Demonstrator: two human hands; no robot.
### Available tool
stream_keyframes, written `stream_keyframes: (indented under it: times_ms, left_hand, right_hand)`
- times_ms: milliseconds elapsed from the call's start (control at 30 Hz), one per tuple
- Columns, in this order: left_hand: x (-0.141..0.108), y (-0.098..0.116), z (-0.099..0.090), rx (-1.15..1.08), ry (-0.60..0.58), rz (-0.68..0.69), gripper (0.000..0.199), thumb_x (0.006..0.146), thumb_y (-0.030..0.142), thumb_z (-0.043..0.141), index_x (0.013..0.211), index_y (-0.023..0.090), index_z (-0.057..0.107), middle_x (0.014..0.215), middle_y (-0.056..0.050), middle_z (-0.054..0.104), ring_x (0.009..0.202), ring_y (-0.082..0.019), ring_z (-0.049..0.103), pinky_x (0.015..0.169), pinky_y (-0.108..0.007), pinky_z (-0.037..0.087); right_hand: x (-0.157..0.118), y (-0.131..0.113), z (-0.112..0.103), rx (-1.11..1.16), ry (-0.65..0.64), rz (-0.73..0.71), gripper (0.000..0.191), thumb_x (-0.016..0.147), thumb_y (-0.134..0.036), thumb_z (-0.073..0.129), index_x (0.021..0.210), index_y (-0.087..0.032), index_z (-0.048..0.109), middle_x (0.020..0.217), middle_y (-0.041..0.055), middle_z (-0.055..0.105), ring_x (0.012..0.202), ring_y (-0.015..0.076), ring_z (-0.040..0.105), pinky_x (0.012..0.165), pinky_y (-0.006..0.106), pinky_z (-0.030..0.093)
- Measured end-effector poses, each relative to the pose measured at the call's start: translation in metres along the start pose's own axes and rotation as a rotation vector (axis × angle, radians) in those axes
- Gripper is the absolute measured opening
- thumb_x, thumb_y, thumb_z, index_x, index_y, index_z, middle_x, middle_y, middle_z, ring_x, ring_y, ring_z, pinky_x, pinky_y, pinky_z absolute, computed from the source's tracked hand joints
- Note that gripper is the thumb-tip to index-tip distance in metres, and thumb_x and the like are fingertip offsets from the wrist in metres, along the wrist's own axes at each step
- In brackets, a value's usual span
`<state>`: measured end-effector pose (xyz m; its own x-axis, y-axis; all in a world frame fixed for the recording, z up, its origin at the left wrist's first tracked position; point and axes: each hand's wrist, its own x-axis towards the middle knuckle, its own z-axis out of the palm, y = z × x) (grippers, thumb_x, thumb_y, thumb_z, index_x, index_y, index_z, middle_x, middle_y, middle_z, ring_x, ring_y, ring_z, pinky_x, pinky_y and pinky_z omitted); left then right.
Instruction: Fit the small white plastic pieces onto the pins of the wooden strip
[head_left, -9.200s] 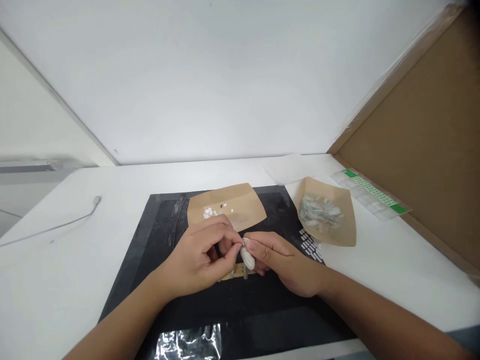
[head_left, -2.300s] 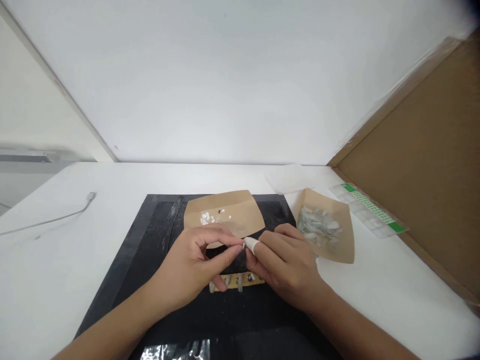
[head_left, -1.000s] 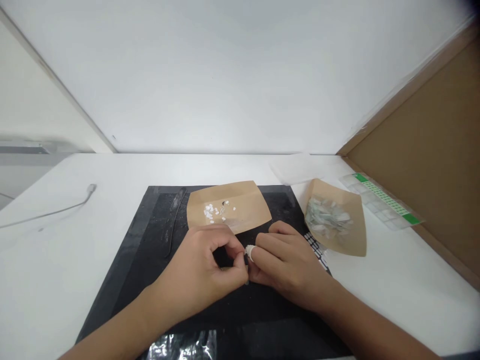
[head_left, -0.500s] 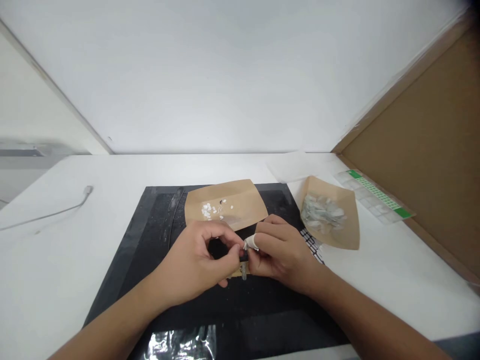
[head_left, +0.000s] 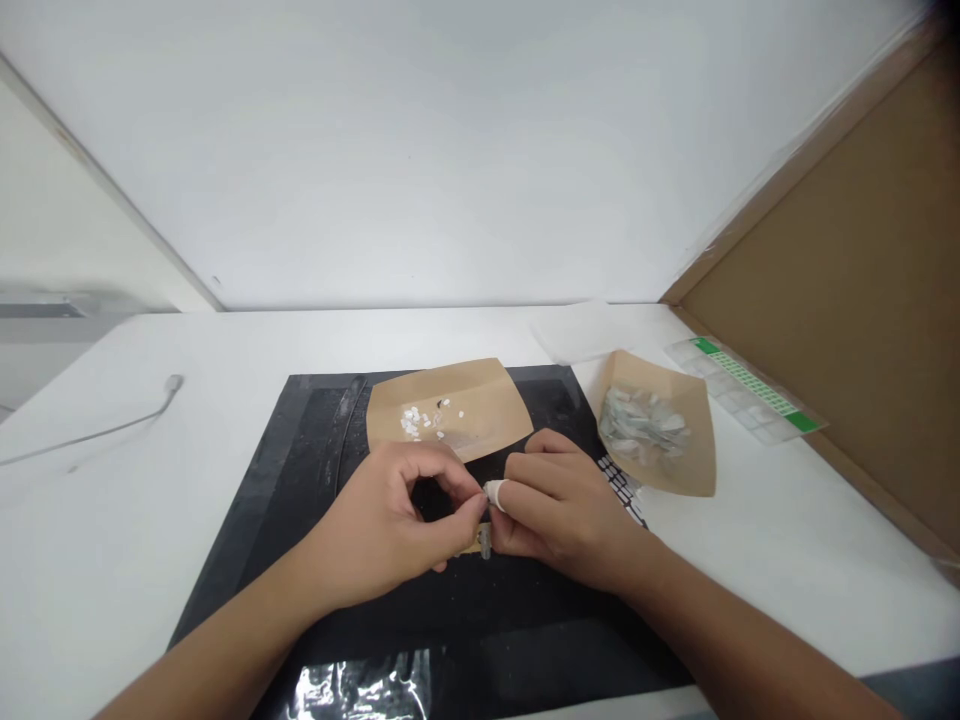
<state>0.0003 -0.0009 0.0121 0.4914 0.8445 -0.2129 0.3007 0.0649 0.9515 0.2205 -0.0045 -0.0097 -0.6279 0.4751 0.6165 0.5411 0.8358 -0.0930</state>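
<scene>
A tiny pale piece [head_left: 485,493] sits where the two hands' fingertips meet, above the mat, too small to make out. The left hand [head_left: 397,530] has thumb and forefinger pinched together on it; the right hand [head_left: 562,512], curled, brings a forefinger in a white finger cover [head_left: 496,495] against it, though I cannot tell whether the right fingers grip anything. Work this fine probably wants a light pinch, braced wrists and the covered finger doing the pressing. Just below is a yellowish strip [head_left: 471,548] with a clear tab [head_left: 485,542], mostly hidden. Beneath lies a black mat [head_left: 465,630] on a white table [head_left: 112,540]; brown paper [head_left: 487,385] bearing white bits [head_left: 411,421] is behind the hands, a cardboard panel [head_left: 847,280] to the right, a white wall [head_left: 435,150] beyond.
</scene>
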Motion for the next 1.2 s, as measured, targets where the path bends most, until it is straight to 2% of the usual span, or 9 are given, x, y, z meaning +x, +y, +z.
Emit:
stream_keyframes:
  times_ms: [233,433,867,1200]
  left_hand:
    - [0.0000,-0.0004,0.0022,-0.027,0.010,0.024,0.017,0.089,0.029,0.072,0.087,0.014,0.078,0.085,-0.005,0.074,0.056,-0.013,0.070,0.048,-0.020,0.060]
    - [0.0001,0.0010,0.0045,-0.071,0.029,0.041,0.013,0.086,0.024,0.073,0.082,0.013,0.077,0.080,-0.004,0.071,0.054,-0.011,0.067,0.047,-0.018,0.060]
    - [0.0017,0.0087,-0.0012,-0.166,-0.045,-0.004,0.029,0.091,0.040,0.075,0.089,0.011,0.078,0.081,-0.005,0.070,0.054,-0.011,0.069,0.046,-0.018,0.063]
    - [0.0011,-0.0004,-0.0029,-0.213,-0.071,0.006,0.035,0.092,0.046,0.076,0.093,0.011,0.078,0.085,-0.005,0.069,0.060,-0.014,0.071,0.047,-0.021,0.065]
  right_hand:
    - [0.0002,0.0002,-0.0005,0.003,0.002,-0.010,0.034,0.097,-0.014,0.058,0.066,-0.021,0.046,0.063,-0.0067,0.041,0.058,0.0111,0.033,0.067,0.028,0.034]
    - [0.0011,-0.0010,-0.0002,0.012,0.017,0.012,0.033,0.093,-0.011,0.058,0.066,-0.022,0.043,0.063,-0.0072,0.040,0.058,0.0114,0.033,0.067,0.028,0.034]
    - [-0.0058,0.0057,0.0082,0.162,0.086,0.097,0.032,0.093,-0.012,0.060,0.066,-0.022,0.044,0.064,-0.0076,0.037,0.059,0.0117,0.034,0.066,0.027,0.036]
    - [-0.0039,0.0076,0.0061,0.158,0.091,0.078,0.033,0.094,-0.013,0.060,0.065,-0.022,0.046,0.063,-0.0074,0.039,0.058,0.0116,0.035,0.066,0.027,0.038]
